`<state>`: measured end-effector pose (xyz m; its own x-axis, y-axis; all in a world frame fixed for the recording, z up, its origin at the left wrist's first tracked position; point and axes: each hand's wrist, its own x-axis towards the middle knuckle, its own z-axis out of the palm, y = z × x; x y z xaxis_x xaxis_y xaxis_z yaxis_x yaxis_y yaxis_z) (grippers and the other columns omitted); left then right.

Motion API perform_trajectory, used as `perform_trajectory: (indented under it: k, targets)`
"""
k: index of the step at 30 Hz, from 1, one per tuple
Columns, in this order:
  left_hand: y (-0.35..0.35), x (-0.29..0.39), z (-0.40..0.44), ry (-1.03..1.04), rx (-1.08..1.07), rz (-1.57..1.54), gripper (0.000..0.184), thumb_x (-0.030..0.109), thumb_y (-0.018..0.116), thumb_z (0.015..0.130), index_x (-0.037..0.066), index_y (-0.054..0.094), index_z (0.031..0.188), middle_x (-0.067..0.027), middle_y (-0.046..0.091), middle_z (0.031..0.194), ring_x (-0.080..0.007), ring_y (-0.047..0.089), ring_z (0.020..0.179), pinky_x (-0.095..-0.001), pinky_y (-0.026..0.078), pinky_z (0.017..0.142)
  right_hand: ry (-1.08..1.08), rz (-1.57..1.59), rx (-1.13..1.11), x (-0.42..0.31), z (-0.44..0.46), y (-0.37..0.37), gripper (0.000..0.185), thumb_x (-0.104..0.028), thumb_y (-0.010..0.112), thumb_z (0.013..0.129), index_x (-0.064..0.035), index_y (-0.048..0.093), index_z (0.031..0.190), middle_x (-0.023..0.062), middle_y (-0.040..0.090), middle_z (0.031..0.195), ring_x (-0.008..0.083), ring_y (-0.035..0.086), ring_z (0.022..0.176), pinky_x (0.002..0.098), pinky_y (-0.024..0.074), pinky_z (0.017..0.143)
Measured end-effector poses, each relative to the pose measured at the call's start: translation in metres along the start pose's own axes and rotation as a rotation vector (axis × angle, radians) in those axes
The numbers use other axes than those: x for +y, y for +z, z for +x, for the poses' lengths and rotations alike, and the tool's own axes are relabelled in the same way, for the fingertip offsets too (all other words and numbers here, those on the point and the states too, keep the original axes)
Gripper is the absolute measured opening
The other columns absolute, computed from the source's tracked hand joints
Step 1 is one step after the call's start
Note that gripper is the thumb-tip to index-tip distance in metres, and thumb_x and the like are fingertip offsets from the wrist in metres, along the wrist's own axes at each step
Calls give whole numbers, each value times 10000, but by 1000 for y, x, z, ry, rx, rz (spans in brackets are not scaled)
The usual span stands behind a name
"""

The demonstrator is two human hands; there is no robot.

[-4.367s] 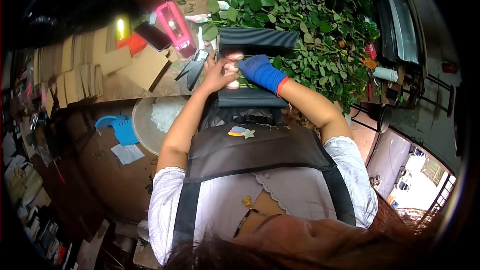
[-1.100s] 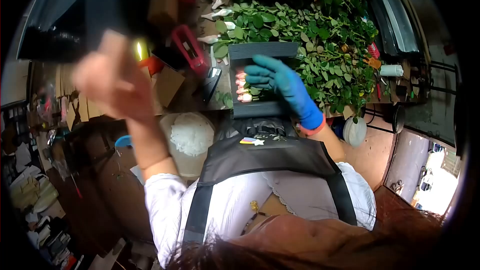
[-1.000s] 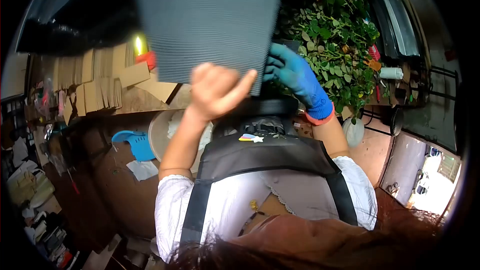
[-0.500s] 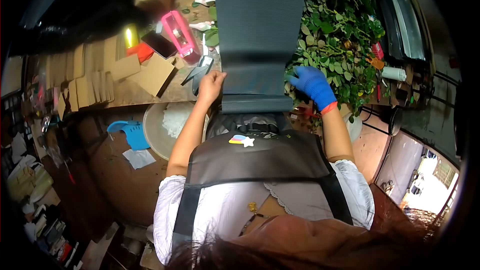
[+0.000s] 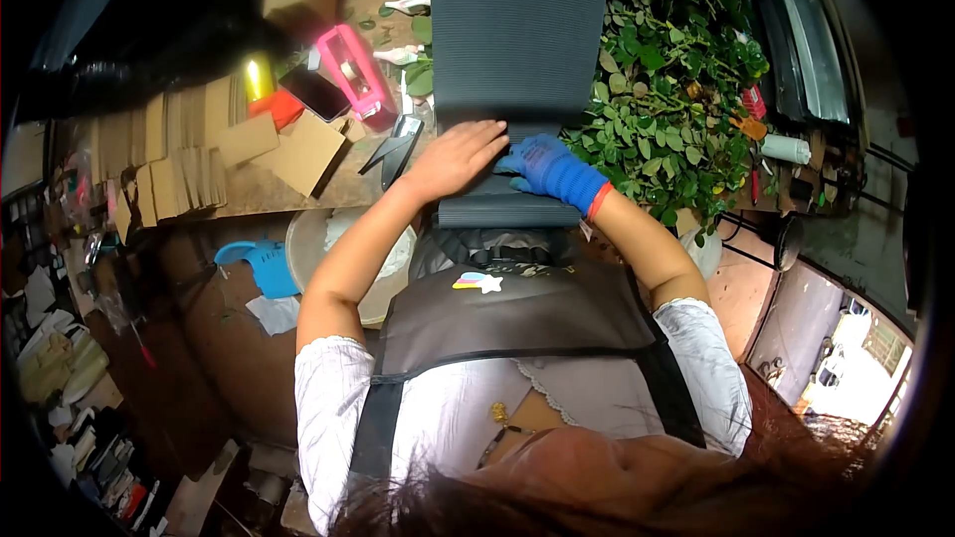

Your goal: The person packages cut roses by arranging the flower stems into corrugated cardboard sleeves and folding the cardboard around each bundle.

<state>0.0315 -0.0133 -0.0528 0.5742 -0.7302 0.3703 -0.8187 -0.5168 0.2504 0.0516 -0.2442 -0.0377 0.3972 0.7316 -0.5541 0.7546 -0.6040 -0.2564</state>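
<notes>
A long dark ribbed sheet [image 5: 519, 35] runs away from me down the middle of the table, its near edge hanging over the front. Flat on its left side lies my left hand [image 5: 463, 159], bare, fingers stretched out and pointing right. My right hand [image 5: 545, 169], in a blue knit glove with a red cuff, rests on the sheet just beside it. Its fingers are apart and reach left, and nothing shows in them. Left of the sheet are scissors [image 5: 396, 147] with their blades spread. Leafy green stems [image 5: 657, 104] are heaped along the right side.
A pink tape dispenser [image 5: 356, 77], a phone [image 5: 316, 91] and cardboard pieces [image 5: 298, 151] occupy the left of the table. White-wrapped flower heads [image 5: 410, 5] line the sheet's left edge. Below the table are a pale tub [image 5: 298, 251] and a blue plastic scoop [image 5: 267, 267].
Both hands have moved inward from the sheet's side edges onto its surface. The left hand has gone from pinching the left edge to lying flat.
</notes>
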Motion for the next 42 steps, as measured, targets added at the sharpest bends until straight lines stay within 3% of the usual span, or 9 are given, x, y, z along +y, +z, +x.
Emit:
perform_trajectory:
  k: [5,8,11,17,20,24,25,32,42]
  targets:
    - [34,1,-12,-195,-125,-30,685,518,564,913,90,485,1442,-131,477,1493,-279,417,1403,-456,318,1164,-30,59,-144,-9,-13,-28,403,-388,667,878,-197,648,1233,108,687,1134,310,657,1045,437,511,918]
    - [41,3,-19,-206,-229,-22,790,666,558,863,126,508,1437,-122,439,1526,-269,393,1417,-446,315,1147,-195,33,827,-36,-30,-77,400,-392,659,887,-172,643,1220,111,681,1155,309,656,1056,440,509,919]
    - [33,9,-15,-279,-298,-20,764,691,576,832,106,600,1324,-115,550,1373,-271,473,1315,-435,374,1086,50,-24,1112,-45,-8,-113,369,-384,677,878,-187,646,1189,96,693,1108,298,664,1021,438,514,884]
    - [48,3,-20,-154,12,27,834,707,549,854,63,543,1384,-162,550,1380,-299,505,1287,-438,384,1081,212,63,367,-2,50,-99,515,-423,702,835,-169,599,1271,147,691,1092,324,664,1002,442,522,867]
    - [46,4,-21,-285,-289,-163,851,706,544,862,69,507,1425,-181,481,1464,-321,398,1402,-447,305,1162,70,27,268,-27,57,-137,529,-439,689,841,-156,588,1277,142,686,1098,335,657,1006,434,518,868]
    - [118,-8,-32,-222,103,-502,760,613,500,932,132,397,1512,-136,331,1606,-315,324,1476,-479,262,1199,-420,142,784,-107,129,-113,551,-335,687,847,-132,553,1341,118,633,1239,307,620,1113,430,480,964]
    - [102,-5,-29,-219,1,-176,638,478,486,964,142,411,1500,-137,327,1612,-284,308,1492,-478,248,1202,-471,33,884,-132,153,-109,575,-332,742,793,-131,562,1302,59,637,1119,290,631,1014,438,501,862]
    - [77,-3,-27,-165,-27,13,583,352,473,940,134,458,1480,-123,378,1584,-257,328,1481,-463,214,1199,-301,-301,586,-192,242,-67,286,-160,552,900,-171,602,1181,46,636,952,226,648,858,389,478,668]
    - [58,-3,-30,-252,168,-421,645,440,608,883,146,493,1445,-129,493,1492,-314,466,1376,-457,390,1110,-240,377,873,-90,25,-98,260,-196,722,869,-135,710,1121,88,704,986,262,675,856,367,534,744]
